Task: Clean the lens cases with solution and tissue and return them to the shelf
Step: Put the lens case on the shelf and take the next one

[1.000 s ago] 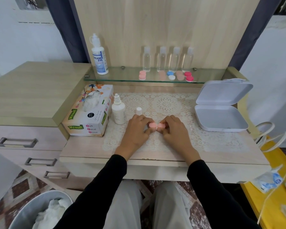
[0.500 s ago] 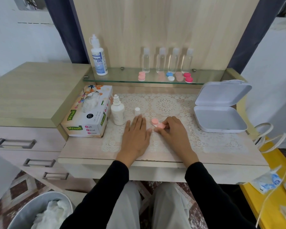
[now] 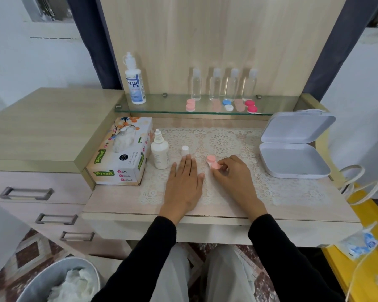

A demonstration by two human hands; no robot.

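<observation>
Left hand (image 3: pixel 183 184) now off case (image 3: pixel 213 162)

A pale wood-grain back panel (image 3: pixel 216 40) rises behind the light wooden bench (image 3: pixel 292 212), flanked by dark blue-grey curtains (image 3: pixel 92 46) against white walls (image 3: pixel 31 62). To the left stands a beige chest of drawers (image 3: pixel 42 127) with grey metal handles (image 3: pixel 26 192). The floor (image 3: pixel 20 258) is tiled in brown and cream diamonds. A yellow surface (image 3: pixel 362 269) sits low at the right. Light is soft and even.
</observation>
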